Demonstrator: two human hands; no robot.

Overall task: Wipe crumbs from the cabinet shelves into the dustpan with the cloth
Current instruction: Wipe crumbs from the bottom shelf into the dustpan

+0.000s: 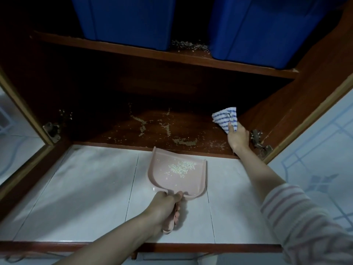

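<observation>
On the lower cabinet shelf (152,129) lie scattered crumbs (183,141); the right hand (237,138) grips a bunched blue-striped cloth (226,117) at its right end; the left hand (165,207) clasps the pink dustpan (177,178) handle on the white tiles (86,188), crumbs inside; blue bins (124,18) stand on the shelf above.

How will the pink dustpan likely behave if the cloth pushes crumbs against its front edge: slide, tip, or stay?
The dustpan looks like thin plastic, so probably light and easy to shove. The white tiles under it look smooth, so it might slide. But the left hand grips its handle, which should hold it steady.
</observation>
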